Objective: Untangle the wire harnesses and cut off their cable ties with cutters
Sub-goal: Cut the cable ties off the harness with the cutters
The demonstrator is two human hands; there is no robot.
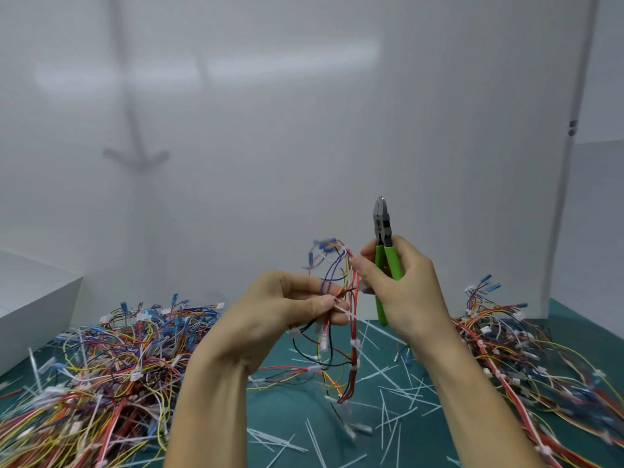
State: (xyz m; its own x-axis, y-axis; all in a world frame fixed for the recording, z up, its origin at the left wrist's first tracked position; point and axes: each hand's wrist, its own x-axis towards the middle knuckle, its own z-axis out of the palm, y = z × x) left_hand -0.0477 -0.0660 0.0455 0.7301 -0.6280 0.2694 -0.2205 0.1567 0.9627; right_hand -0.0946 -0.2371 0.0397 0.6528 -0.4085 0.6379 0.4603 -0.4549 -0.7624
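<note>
Cutters [383,231] with green handles stand upright in the right hand [408,292], whose fingers curl round the handles; the metal jaws point up and look closed. The fingertips of that hand also touch the red wires near the top of a wire harness [353,352], which is raised above the table between the two hands. The left hand [270,319] pinches this harness between thumb and fingers at mid-height, and its loose ends hang down toward the teal mat [287,410]. White cable ties [355,344] still bind its red strands. Cut tie strips [388,390] lie scattered on the mat below and to the right of it. One tangled pile of harnesses [101,359] lies on the left, a second pile [513,346] on the right. A white box [33,305] stands at the far left edge.
</note>
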